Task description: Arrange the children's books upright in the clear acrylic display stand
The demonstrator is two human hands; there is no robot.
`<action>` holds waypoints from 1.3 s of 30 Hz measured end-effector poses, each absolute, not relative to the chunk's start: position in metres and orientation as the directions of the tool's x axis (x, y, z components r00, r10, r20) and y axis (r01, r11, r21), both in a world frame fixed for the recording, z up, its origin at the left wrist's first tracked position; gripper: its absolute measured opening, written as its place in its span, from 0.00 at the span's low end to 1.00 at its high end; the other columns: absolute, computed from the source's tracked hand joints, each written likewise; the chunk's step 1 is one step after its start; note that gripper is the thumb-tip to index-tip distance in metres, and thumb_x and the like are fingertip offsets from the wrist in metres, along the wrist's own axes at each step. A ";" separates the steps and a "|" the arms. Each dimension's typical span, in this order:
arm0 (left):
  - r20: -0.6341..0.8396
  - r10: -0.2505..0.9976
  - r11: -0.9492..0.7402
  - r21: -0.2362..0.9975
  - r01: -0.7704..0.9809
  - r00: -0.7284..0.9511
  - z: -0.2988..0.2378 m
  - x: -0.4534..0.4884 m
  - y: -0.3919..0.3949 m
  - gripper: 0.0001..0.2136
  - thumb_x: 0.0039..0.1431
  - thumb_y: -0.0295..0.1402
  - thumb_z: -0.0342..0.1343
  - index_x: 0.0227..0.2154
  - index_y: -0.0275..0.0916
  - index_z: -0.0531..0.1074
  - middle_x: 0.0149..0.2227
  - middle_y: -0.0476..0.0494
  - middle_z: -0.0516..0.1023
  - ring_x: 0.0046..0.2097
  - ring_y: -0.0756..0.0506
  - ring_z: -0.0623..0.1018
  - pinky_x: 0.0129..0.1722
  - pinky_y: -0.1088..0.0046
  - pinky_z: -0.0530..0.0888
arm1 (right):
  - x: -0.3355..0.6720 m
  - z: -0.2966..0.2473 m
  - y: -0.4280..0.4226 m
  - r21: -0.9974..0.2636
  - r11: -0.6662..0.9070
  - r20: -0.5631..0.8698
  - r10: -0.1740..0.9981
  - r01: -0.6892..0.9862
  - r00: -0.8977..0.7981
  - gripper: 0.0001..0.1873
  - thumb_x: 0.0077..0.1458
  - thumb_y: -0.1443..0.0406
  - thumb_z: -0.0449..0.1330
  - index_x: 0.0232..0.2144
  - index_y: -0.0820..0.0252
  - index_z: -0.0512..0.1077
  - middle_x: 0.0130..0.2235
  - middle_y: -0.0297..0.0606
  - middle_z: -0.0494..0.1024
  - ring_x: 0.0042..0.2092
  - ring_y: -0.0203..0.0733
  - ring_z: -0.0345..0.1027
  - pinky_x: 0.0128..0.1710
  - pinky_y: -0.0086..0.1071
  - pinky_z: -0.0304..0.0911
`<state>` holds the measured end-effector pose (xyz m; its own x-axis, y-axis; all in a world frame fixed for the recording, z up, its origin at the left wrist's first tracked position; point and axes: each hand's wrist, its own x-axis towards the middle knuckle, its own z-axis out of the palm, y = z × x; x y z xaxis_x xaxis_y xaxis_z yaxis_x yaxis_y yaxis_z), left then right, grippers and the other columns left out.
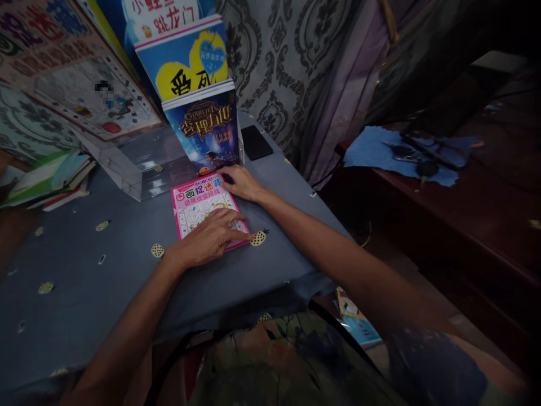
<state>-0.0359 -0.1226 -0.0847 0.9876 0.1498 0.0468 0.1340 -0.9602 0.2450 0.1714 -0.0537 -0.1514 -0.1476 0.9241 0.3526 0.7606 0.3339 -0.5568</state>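
Note:
A pink picture-puzzle book [198, 198] with colourful Chinese lettering lies flat on the table, its cover facing up. My left hand [211, 234] rests across the lower part of the cover, fingers stretched out, thumb towards the lower right edge. At the upper right corner of the book, my right hand [242, 183] lies with its fingers extended over the edge. A dark patch shows beneath that palm, and I cannot make out what it is. Just behind the book stands a dark blue storybook [211, 132] in a clear acrylic stand [114, 169].
A blue-and-yellow book [186, 59] stands behind the storybook. To the left, a large picture book [88, 73] leans upright near a stack of books [63, 177]. A black phone [256, 142] lies right of the stand. Glasses and keys lie on a blue cloth [380, 155].

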 end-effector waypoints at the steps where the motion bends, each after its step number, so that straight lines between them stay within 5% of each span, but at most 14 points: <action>1: 0.041 0.156 -0.960 0.240 0.142 0.987 -0.084 -0.036 -0.125 0.24 0.63 0.18 0.48 0.53 0.50 0.78 0.57 0.41 0.72 0.57 0.41 0.70 0.58 0.55 0.70 | 0.171 -0.152 -0.054 -0.557 0.330 0.349 0.926 0.762 -0.146 0.22 0.60 0.67 0.59 0.57 0.62 0.72 0.53 0.43 0.79 0.54 0.48 0.70 0.56 0.41 0.63; 16: 0.139 0.523 -0.842 -0.073 0.535 0.841 -0.113 -0.044 -0.216 0.26 0.64 0.19 0.46 0.64 0.37 0.64 0.60 0.31 0.71 0.61 0.36 0.70 0.60 0.51 0.70 | 0.172 -0.155 -0.053 -0.529 0.377 0.376 0.907 0.761 -0.188 0.20 0.61 0.66 0.57 0.55 0.60 0.74 0.52 0.42 0.80 0.52 0.49 0.71 0.56 0.43 0.64; 32: 0.254 0.647 -0.738 -0.031 0.674 0.719 -0.118 -0.114 -0.237 0.29 0.53 0.14 0.46 0.59 0.34 0.69 0.57 0.32 0.75 0.57 0.37 0.74 0.56 0.54 0.74 | 0.171 -0.155 -0.054 -0.545 0.344 0.344 0.923 0.764 -0.171 0.22 0.59 0.66 0.57 0.55 0.62 0.74 0.53 0.44 0.80 0.54 0.52 0.71 0.57 0.44 0.63; 39: 0.287 0.721 -0.673 0.072 0.736 0.631 -0.118 -0.142 -0.238 0.27 0.58 0.15 0.45 0.58 0.42 0.69 0.55 0.38 0.76 0.53 0.39 0.76 0.51 0.56 0.78 | 0.168 -0.152 -0.057 -0.509 0.337 0.338 0.924 0.792 -0.177 0.22 0.60 0.67 0.56 0.55 0.66 0.74 0.54 0.48 0.79 0.54 0.54 0.70 0.57 0.45 0.63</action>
